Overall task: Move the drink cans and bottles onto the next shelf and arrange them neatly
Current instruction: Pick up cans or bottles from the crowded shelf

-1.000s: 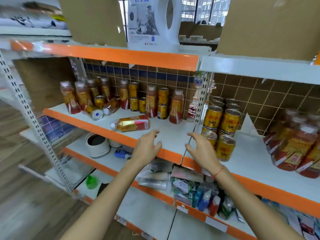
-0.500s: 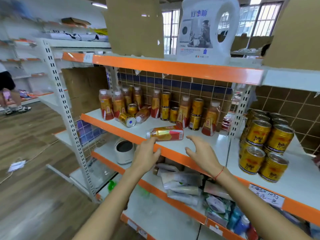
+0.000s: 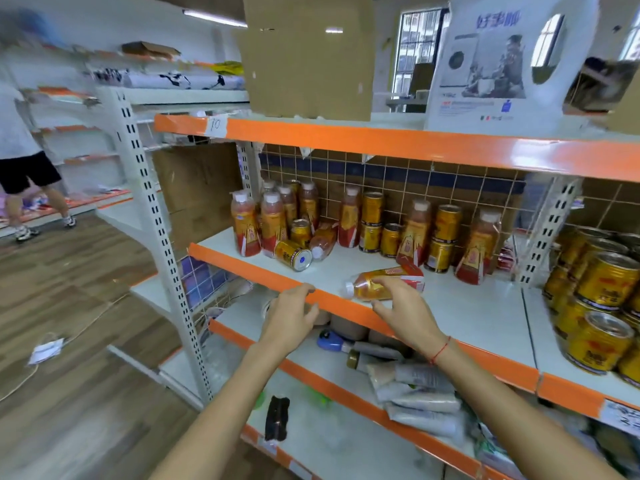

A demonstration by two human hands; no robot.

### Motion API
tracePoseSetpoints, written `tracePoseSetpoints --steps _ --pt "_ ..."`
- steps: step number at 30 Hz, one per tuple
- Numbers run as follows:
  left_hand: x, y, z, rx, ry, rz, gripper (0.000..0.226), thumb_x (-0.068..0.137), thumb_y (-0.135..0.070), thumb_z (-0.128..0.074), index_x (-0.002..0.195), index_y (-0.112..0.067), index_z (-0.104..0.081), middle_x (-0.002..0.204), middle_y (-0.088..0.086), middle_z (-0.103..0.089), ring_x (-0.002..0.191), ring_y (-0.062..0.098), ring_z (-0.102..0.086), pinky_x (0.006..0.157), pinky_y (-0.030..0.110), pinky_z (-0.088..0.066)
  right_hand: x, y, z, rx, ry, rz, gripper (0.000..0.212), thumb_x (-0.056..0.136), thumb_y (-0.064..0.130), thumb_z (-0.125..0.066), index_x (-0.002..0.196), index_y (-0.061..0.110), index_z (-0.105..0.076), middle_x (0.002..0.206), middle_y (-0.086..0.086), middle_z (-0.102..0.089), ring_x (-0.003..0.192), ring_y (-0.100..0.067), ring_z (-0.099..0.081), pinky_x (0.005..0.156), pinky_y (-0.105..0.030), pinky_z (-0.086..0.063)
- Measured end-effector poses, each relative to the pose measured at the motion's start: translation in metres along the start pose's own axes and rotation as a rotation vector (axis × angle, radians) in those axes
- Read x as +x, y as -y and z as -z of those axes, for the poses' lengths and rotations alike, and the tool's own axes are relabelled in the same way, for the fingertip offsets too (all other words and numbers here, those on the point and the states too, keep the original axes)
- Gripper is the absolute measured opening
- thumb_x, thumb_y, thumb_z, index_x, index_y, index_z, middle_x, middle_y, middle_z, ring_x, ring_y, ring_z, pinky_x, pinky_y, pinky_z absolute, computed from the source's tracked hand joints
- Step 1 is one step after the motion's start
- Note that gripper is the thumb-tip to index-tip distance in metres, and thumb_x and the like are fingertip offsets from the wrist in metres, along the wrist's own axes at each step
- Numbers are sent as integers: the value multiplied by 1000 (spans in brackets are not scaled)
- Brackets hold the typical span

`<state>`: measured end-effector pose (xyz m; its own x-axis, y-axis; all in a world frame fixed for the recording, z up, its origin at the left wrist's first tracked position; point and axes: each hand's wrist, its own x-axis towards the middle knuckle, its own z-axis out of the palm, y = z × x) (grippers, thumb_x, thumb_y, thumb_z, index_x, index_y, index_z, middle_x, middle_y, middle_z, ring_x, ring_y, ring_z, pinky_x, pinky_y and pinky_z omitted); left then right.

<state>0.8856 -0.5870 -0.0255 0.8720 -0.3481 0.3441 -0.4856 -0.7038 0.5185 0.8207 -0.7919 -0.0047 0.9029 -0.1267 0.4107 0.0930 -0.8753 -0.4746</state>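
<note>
On the middle shelf (image 3: 467,306) a drink bottle (image 3: 403,275) with a red-and-gold label lies on its side near the front edge. My right hand (image 3: 403,308) curls over it, fingers on top and thumb at the front. My left hand (image 3: 291,315) hovers loosely open at the orange shelf lip, its fingertip touching the edge. Behind stand more bottles (image 3: 245,230) and stacked gold cans (image 3: 372,223). A tipped can (image 3: 293,254) and a leaning bottle (image 3: 322,240) lie among them. Several gold cans (image 3: 606,285) are stacked on the adjoining shelf to the right.
A cardboard box (image 3: 304,57) and a large white jug (image 3: 502,64) sit on the upper shelf. Tubes and small bottles (image 3: 415,386) crowd the shelf below. A perforated upright post (image 3: 152,216) stands left; a person (image 3: 20,150) stands in the far-left aisle.
Both hands moved forward and left along the shelf. My right hand went from hovering beside the lying bottle to curling over it. The view swung left.
</note>
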Motion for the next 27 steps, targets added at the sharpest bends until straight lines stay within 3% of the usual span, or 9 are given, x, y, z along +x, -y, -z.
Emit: tracePoseSetpoints --steps 18,27 --pt "78 -31 -39 -71 -7 -38 41 93 -22 -55 133 -13 -49 130 5 -56 122 18 -50 98 31 -40 56 -76 21 -8 30 -122 42 90 19 -57 131 15 -51 133 -3 -54 116 -19 -55 95 -37 -47" --pt "104 -49 -68 -139 18 -45 40 92 -21 -57 130 -10 -52 127 8 -58 119 20 -52 99 36 -43 52 -113 36 -41 7 -183 39 89 19 -57 127 13 -55 129 -6 -57 118 -22 -53 95 -39 -46"
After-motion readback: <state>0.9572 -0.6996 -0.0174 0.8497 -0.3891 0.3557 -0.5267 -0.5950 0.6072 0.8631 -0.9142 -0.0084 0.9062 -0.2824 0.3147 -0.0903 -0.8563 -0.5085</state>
